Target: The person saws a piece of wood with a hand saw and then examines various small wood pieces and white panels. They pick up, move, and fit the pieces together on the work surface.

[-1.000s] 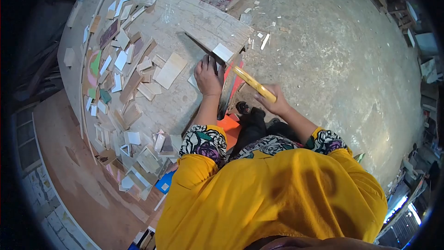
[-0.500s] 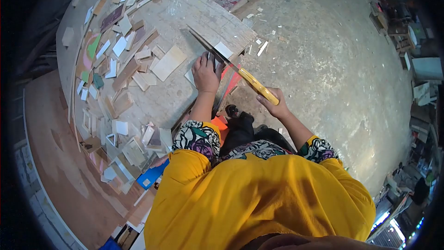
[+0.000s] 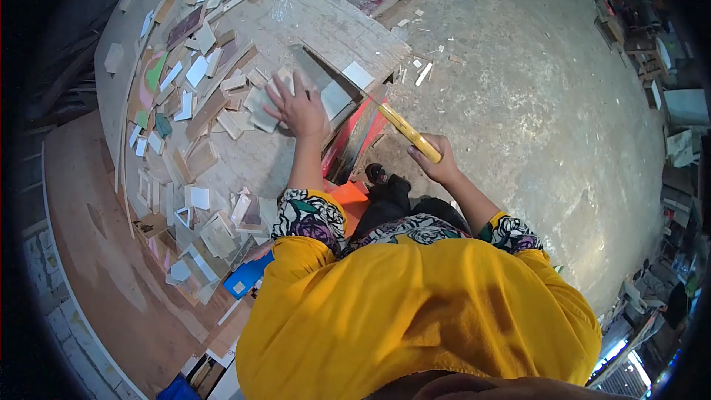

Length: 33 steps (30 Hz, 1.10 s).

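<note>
My right hand (image 3: pixel 438 160) grips the yellow handle of a handsaw (image 3: pixel 404 128), its thin blade slanting up and left across the corner of the worktable. A small white piece (image 3: pixel 358 74) lies against the far side of the blade. On the near side is a pale grey board (image 3: pixel 335 99) at the table's edge. My left hand (image 3: pixel 301 109) is spread over the tabletop, fingers apart, left of the saw. Beneath its fingers lies a flat light wooden board (image 3: pixel 261 109), partly hidden by the hand.
Many wood offcuts (image 3: pixel 215 111) cover the left of the worktable (image 3: pixel 326 11). A blue box (image 3: pixel 248 274) sits at its near end, and an orange object (image 3: pixel 349 200) is below the edge. Wood scraps (image 3: pixel 424 74) litter the concrete floor (image 3: pixel 518 104) on the right.
My left hand has left the spot beside the saw blade and moved left, its fingers now spread. The grey board there has come into view. The saw stays nearly in place.
</note>
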Tool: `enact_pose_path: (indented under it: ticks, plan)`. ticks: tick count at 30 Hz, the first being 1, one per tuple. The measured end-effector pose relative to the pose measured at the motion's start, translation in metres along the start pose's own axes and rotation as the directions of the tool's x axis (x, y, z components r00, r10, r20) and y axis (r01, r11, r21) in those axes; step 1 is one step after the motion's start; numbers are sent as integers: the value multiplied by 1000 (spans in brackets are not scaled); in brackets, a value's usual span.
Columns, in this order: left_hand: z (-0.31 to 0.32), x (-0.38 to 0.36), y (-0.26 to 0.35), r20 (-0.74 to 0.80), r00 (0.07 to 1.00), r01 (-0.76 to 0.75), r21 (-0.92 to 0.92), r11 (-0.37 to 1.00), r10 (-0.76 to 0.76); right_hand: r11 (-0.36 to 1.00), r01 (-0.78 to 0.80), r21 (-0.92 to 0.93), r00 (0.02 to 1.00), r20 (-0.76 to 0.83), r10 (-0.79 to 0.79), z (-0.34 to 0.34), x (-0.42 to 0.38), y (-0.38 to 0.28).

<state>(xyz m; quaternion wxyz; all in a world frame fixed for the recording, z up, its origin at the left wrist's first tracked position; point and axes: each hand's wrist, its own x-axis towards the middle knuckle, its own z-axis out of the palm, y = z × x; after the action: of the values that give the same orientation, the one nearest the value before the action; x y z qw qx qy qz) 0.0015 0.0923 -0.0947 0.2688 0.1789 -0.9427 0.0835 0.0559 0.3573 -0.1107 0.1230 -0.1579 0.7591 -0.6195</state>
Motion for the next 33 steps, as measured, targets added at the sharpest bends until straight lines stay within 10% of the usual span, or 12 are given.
enact_pose_path:
  ticks: [2,4,14,33]
  plan:
    - [15,-9,7,48,997,-54,-86,995,58,999,-30,-30,999,30,31,-1,0,-4]
    - [35,-26,23,271,962,166,-662,731,27,999,-15,-31,1000,21,16,1,0,-5]
    - [48,-35,36,195,966,-55,-480,875,168,998,-3,-68,999,35,5,6,-2,-12]
    - [51,-35,36,262,957,-5,-403,915,121,997,-6,-72,1000,13,7,7,-1,-20]
